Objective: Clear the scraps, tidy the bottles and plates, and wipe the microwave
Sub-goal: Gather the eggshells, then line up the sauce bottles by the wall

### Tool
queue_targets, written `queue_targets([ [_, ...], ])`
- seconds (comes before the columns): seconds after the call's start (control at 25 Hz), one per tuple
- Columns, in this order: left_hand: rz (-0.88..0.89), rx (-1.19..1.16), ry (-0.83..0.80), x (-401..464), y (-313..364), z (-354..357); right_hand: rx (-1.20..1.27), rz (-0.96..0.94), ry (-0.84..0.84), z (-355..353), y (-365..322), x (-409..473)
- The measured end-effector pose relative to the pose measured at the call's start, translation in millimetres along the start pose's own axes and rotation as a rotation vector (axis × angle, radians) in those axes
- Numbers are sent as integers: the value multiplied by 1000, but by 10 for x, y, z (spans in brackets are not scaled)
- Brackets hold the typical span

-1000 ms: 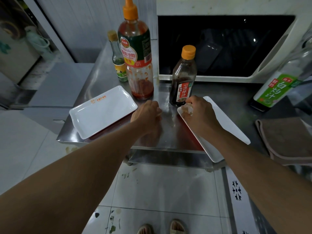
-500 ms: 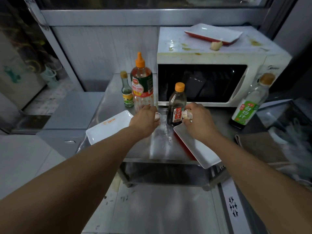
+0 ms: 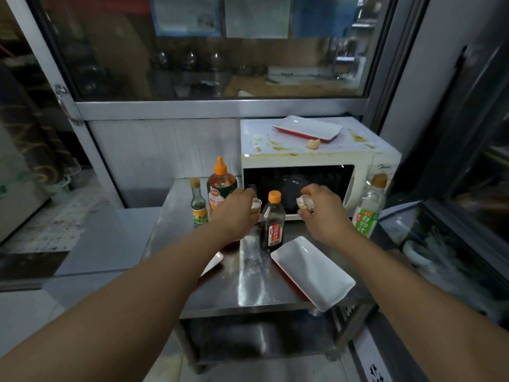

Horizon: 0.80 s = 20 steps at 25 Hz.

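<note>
My left hand [image 3: 235,213] holds a pale eggshell scrap [image 3: 256,202] above the steel table [image 3: 248,288]. My right hand [image 3: 322,210] grips another shell scrap [image 3: 303,202] in front of the white microwave [image 3: 366,172]. Between my hands stands a dark sauce bottle [image 3: 272,223] with an orange cap. A white rectangular plate [image 3: 314,271] lies at the table's right front. A second plate [image 3: 214,261] shows only a corner under my left forearm. The stained microwave top carries a third plate [image 3: 308,128] and one more scrap [image 3: 313,143].
A red sauce squeeze bottle [image 3: 221,183] and a small green-label bottle [image 3: 198,202] stand at the back left. A clear bottle with a green label [image 3: 367,208] stands right of the microwave. A glass window rises behind. A lower steel counter [image 3: 110,238] lies to the left.
Both hands have lifted off the table with the shell scraps and risen toward the microwave. The view has pulled back and tilted up, bringing the microwave top into sight.
</note>
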<state>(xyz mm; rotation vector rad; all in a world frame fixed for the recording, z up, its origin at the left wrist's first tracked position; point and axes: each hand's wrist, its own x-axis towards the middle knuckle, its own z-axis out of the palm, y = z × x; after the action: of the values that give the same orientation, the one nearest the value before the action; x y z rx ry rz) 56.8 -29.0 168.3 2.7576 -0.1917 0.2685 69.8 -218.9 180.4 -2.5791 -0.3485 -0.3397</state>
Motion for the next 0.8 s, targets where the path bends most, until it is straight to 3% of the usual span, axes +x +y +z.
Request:
queue_targets([
  [0.24,43,18,22,380,177,-169,-11,8,58,-229,139,374],
  [0.8,-162,22,93,1912,370,32,61,-103,30,-266,1013,2271],
])
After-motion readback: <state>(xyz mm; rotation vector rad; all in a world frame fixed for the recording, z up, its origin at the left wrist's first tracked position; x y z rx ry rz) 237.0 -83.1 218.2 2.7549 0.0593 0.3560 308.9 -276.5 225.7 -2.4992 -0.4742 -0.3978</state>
